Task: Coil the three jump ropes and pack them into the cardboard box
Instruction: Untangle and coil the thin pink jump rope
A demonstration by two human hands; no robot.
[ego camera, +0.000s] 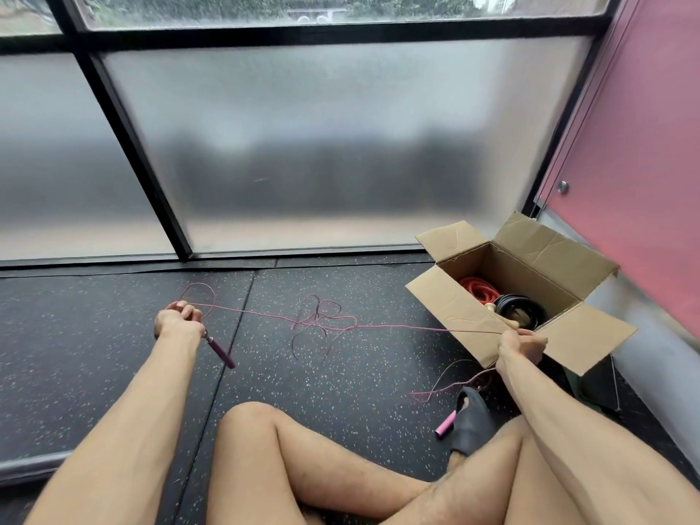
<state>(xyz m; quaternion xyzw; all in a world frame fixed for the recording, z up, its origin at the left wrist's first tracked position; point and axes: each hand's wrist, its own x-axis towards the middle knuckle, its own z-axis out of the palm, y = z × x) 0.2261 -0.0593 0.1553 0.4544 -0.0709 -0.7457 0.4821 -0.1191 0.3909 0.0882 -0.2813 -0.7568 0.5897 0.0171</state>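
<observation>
The person sits on the floor [113,373] with the thin pink rope [397,326] stretched taut across the middle of the frame between two closed hands. The left hand [180,319], at centre left, grips the cord and a small loop [198,297] that rises behind it, with one pink handle [221,352] hanging below the wrist. The right hand [521,348], at centre right, pinches the cord just in front of the cardboard box [454,312]. The box stands open at the right, with a red rope [477,291] and a black rope [519,308] already coiled inside, so this looks like the last of the three. The main risk is the snarl [322,318] lying on the floor at mid-frame under the taut span: pulling harder could cinch it into a knot. More slack curls by the right knee, near a dark slipper [473,422], and the second handle [446,423] lies beside it; that end could snag there as the cord is drawn in. The loop at the left hand may also spring open if the grip loosens.
</observation>
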